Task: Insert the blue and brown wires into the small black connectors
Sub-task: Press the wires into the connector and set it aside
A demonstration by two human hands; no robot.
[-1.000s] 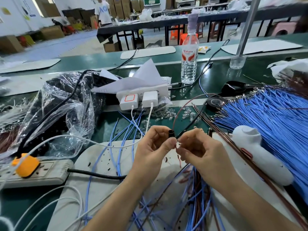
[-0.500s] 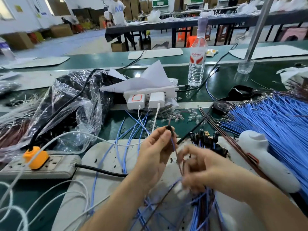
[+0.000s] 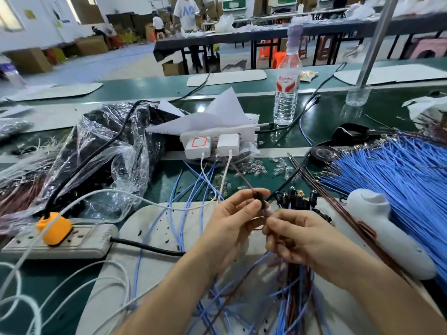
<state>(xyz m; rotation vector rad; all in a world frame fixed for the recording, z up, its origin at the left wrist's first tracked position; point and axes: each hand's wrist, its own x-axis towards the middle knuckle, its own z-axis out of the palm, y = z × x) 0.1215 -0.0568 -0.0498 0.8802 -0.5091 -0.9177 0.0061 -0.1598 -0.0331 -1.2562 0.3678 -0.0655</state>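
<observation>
Above the pale mat on the table, two hands meet over one small black connector.

Head view: the left hand (image 3: 232, 223) pinches the connector (image 3: 260, 198) between thumb and fingertips, grip closed tight on it, with a brown wire (image 3: 242, 176) running up and away from its far side. The right hand (image 3: 307, 238) sits just beside and slightly nearer the body, its thumb and forefinger closed on a thin blue wire (image 3: 264, 212) whose end points up toward the connector's underside. That wire's long axis runs near-upright, so the coming push looks to be upward into the connector; whether the tip is already seated I cannot tell. More connectors (image 3: 294, 197) lie just beyond, and a big bundle of blue wires (image 3: 399, 180) spreads to the right.
</observation>
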